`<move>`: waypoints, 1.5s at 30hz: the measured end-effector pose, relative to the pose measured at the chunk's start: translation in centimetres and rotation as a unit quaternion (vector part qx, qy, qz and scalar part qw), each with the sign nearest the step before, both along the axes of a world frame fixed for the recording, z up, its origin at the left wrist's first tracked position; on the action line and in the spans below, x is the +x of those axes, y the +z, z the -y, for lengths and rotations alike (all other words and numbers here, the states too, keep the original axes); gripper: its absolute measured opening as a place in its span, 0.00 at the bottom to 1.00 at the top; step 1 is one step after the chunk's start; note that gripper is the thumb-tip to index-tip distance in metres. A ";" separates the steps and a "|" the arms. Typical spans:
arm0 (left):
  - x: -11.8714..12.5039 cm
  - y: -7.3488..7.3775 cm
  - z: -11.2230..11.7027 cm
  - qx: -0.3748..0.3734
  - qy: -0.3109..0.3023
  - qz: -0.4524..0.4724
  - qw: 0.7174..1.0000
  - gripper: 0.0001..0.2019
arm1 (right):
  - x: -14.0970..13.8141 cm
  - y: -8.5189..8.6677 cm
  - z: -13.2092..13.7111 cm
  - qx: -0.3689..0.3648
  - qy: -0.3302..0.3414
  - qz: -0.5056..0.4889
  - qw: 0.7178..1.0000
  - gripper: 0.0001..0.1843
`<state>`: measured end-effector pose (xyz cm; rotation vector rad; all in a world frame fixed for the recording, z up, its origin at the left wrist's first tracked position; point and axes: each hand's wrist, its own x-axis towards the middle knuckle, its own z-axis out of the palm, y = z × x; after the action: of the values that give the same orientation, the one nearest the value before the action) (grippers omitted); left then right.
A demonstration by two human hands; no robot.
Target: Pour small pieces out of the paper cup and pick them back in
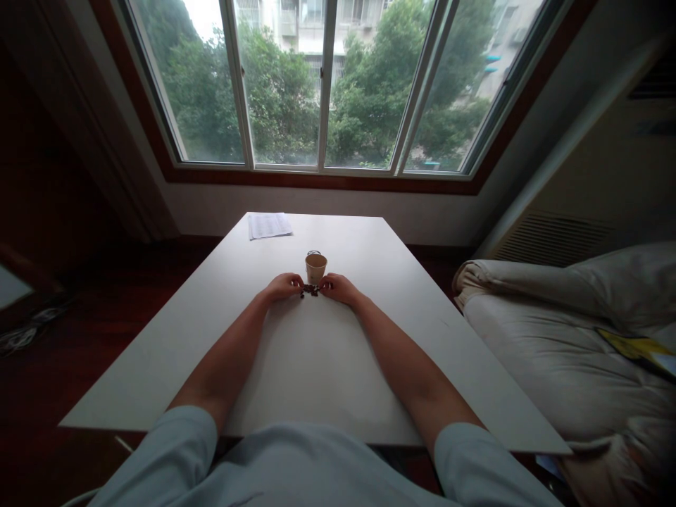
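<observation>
Both my hands rest on a white table (pixel 327 366), fingertips almost meeting around a small heap of dark beans (pixel 310 290). My left hand (pixel 284 286) has its fingers curled and pinched at the left side of the heap. My right hand (pixel 338 287) is curled the same way at the right side. Whether either pinch holds a bean is too small to make out. Just behind the beans stands a small tan paper cup (pixel 315 268), upright, with a thin dark ring (pixel 313 253) lying behind its rim.
A printed sheet of paper (pixel 269 224) lies at the table's far left corner. A bed with pale bedding (pixel 570 338) flanks the table on the right, a yellow item (pixel 634 346) on it. A large window (pixel 327 84) fills the wall beyond; dark floor lies left.
</observation>
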<state>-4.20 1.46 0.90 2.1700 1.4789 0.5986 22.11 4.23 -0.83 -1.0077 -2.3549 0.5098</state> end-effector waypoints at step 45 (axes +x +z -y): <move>0.2 0.4 0.6 0.048 0.022 -0.012 0.999 0.11 | -1.0 3.6 -0.3 -0.168 -0.106 -0.454 0.868 0.18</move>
<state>-4.03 0.85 1.28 2.2288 1.5422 0.6742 21.13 4.56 2.77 -0.8734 -1.3222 1.0537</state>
